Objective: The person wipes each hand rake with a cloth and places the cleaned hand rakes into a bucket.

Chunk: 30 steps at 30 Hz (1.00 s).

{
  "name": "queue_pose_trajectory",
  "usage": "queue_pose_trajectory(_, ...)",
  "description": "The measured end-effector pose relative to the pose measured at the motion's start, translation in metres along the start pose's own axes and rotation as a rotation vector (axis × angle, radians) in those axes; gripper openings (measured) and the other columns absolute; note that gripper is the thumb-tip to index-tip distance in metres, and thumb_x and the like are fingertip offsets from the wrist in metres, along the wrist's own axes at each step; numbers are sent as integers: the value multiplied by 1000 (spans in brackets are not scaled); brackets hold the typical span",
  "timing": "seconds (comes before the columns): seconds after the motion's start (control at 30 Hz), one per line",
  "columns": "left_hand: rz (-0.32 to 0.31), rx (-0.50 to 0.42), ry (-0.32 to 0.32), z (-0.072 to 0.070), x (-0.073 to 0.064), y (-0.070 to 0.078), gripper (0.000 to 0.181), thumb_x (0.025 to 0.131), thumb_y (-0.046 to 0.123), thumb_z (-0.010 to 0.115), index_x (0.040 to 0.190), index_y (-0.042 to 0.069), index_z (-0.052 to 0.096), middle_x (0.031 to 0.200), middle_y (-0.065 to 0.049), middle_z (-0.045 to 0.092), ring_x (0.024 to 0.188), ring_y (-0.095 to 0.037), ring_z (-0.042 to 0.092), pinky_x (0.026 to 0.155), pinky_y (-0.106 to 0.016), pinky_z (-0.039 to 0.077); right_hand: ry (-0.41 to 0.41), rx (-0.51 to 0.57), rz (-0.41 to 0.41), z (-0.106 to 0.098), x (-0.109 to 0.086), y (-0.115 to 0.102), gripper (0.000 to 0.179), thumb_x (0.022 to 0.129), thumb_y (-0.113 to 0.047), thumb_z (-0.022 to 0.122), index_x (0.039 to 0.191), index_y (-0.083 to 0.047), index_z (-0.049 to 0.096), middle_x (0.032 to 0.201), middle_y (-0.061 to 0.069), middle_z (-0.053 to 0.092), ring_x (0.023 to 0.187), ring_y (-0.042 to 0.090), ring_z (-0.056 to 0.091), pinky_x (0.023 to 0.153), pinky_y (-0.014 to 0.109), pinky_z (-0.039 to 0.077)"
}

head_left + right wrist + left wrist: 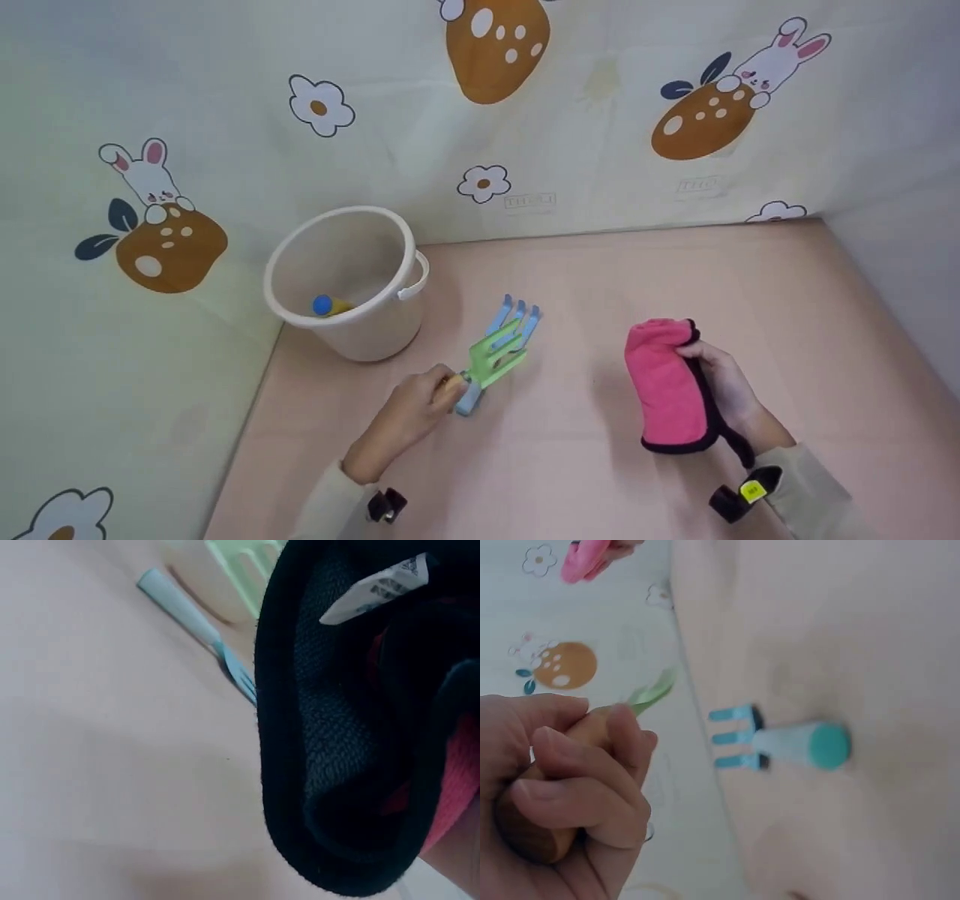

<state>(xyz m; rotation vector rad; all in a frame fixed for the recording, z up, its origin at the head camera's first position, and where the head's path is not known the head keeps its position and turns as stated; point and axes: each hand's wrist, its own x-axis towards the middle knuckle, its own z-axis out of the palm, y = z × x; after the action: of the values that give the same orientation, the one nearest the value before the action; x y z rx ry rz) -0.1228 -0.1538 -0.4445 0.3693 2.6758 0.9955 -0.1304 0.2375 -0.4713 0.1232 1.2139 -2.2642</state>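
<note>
My left hand (411, 411) grips a green hand fork (496, 354) by its wooden handle (592, 731), fingers curled round it. The fork's prongs overlap a blue hand rake (466, 401) in the head view; in the left wrist view the rake lies apart, on the pink surface. Farther right, my right hand (729, 381) holds a rolled pink cloth (670, 390) with black edging, thumb on its upper edge. The right wrist view looks into the roll's dark grey lining (337, 742), where a white label (379, 591) sticks out. Most of my right fingers are hidden behind the cloth.
A white bucket (375, 330) with a side handle stands at the back left. Inside it shows a yellow thing with a blue end (322, 304). Printed sheets (585, 150) rise behind and at both sides of the pink surface (555, 465).
</note>
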Motion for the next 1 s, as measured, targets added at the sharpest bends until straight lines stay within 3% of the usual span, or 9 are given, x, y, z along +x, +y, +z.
queue_pose_trajectory(0.2, 15, 42, 216, -29, 0, 11, 31, 91, 23, 61, 110, 0, 61, 83, -4, 58, 71, -13, 50, 61, -24, 44, -23, 0, 0, 0, -2, 2, 39, 98, -15, 21, 89, -15, 59, 82, -4, 61, 76, 10, 56, 73, 24, 46)
queue_pose_trajectory(0.43, 49, -120, 408, -59, -3, 19, 29, 88, 17, 64, 112, 1, 61, 103, -16, 56, 60, -11, 55, 52, -19, 47, -24, -5, 2, 2, -3, 2, 39, 99, -15, 21, 89, -15, 58, 82, -4, 60, 76, 10, 56, 72, 24, 46)
queue_pose_trajectory(0.67, 152, -281, 697, -82, -6, 23, 16, 88, 10, 64, 97, -3, 61, 99, -15, 56, 54, -5, 55, 46, -16, 46, -28, 7, 9, 3, -3, 3, 38, 98, -15, 21, 90, -15, 58, 83, -4, 60, 77, 10, 56, 72, 24, 47)
queue_pose_trajectory(0.87, 259, -534, 816, -93, -9, 26, 19, 88, 5, 62, 100, -9, 56, 105, -13, 59, 62, -12, 58, 55, -19, 51, -18, -18, 10, 4, -3, 5, 36, 98, -15, 23, 91, -15, 57, 83, -4, 59, 78, 10, 56, 73, 24, 46)
queue_pose_trajectory(1.0, 272, -540, 859, -97, -7, 25, 23, 89, 7, 61, 107, -7, 56, 106, -14, 61, 70, -16, 60, 65, -19, 52, -16, -15, 18, 4, -2, 6, 35, 98, -15, 23, 91, -16, 57, 84, -5, 60, 79, 10, 56, 74, 23, 46)
